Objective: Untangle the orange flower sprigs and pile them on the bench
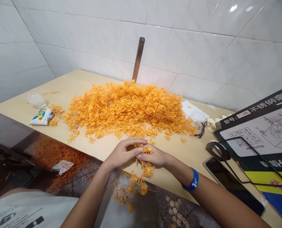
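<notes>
Near the front edge of the table (pixel 100 144), my left hand (pixel 124 152) and my right hand (pixel 156 155) meet. Between their thumbs and fingers they grip an orange plastic flower sprig (pixel 143 171), which hangs down past the table edge and blurs at its lower end. My left fingers lie over the top of my right hand, and both thumbs point inward at the stems. A blue wristband (pixel 194 179) is on my right forearm. Just beyond the hands spreads a big heap of orange plastic flower pieces (pixel 131 107).
At left lie a white-and-blue packet (pixel 41 116) and a clear plastic wrap (pixel 36 100). On the right are glasses (pixel 201 129), a phone (pixel 233 185), a black stand (pixel 254 148) and a printed box (pixel 269 117). Orange-red pieces (pixel 62 155) cover the floor; a metal bracket (pixel 138 58) stands behind.
</notes>
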Available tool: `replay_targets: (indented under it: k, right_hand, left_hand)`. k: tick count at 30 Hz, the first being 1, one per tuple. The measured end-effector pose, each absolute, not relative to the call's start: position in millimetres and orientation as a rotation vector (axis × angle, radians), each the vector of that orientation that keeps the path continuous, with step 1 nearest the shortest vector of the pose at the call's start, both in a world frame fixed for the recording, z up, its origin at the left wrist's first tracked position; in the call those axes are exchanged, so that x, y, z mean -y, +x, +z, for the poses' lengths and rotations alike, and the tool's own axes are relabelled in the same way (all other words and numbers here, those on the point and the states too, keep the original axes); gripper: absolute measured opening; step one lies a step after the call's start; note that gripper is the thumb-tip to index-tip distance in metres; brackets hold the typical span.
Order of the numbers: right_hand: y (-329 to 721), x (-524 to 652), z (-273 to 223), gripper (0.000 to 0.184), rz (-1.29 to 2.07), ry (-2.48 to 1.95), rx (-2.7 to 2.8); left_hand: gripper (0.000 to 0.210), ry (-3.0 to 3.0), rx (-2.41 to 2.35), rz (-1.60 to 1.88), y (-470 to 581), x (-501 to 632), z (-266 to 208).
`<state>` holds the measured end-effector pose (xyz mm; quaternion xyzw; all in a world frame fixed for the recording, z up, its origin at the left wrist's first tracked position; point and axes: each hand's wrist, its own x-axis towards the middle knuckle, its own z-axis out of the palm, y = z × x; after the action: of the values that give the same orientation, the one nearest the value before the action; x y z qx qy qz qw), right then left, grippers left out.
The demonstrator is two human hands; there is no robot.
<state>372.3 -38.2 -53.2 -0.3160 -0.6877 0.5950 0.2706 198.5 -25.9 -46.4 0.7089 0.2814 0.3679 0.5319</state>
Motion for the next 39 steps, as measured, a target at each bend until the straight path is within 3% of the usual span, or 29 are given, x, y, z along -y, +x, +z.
replay_targets:
  k: [5,9,17,27,35,39]
  right_hand:
    - [371,38,-50,0.010,1.488,-0.860,1.954]
    - [365,40,-56,0.010,1.394,-0.857,1.964]
    - [356,47,-62,0.023,1.000,-1.070,1.884]
    - [362,45,-64,0.053,1.417,-0.917,1.877]
    - [360,49,-62,0.049,1.169,-0.871,2.225]
    - [363,45,-63,0.050,1.354,-0.887,1.955]
  left_hand:
    - [0.028,1.688,-0.631,0.793,198,25,-44]
    - [0.013,1.550,-0.652,0.863,198,26,-50]
    - [0.015,1.336,-0.710,1.062,198,25,-62]
    - [0.024,1.550,-0.659,0.887,199,26,-52]
    - [0.025,1.001,-0.821,1.117,203,26,-58]
    - [0.030,1.073,-0.956,1.205,208,25,-58]
